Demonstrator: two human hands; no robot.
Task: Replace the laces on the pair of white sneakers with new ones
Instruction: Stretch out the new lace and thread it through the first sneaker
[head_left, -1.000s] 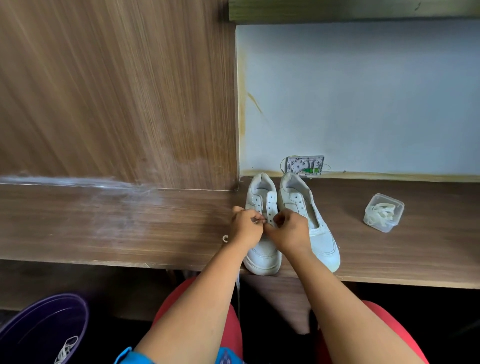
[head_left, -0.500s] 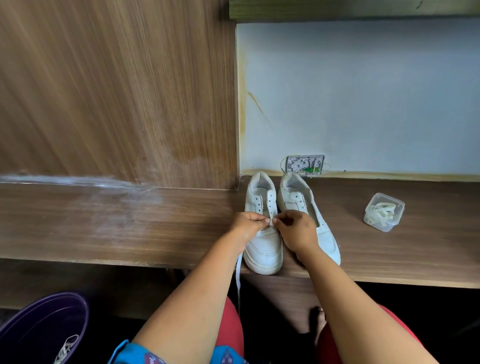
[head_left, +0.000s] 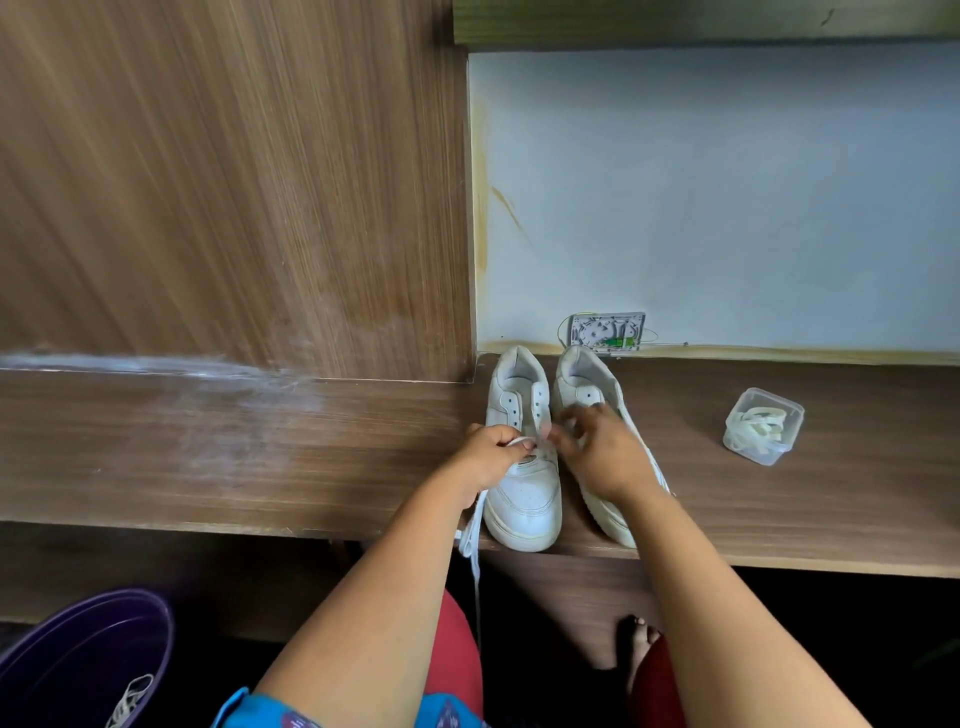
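Observation:
Two white sneakers stand side by side on the wooden ledge, toes toward me. On the left sneaker my left hand grips a white lace over the lower eyelets; the lace's loose end hangs down past the ledge's front edge. My right hand hovers over the tongue area between the two shoes, its fingers blurred and curled, covering much of the right sneaker. Whether it holds the lace is unclear.
A small clear plastic box holding coiled white laces sits on the ledge to the right. A purple bucket with a lace inside stands on the floor at lower left. A small wall fitting is behind the shoes.
My right hand has lifted and shifted up and right off the left sneaker's laces. My left hand stays on the lace, and more lace hangs over the ledge edge.

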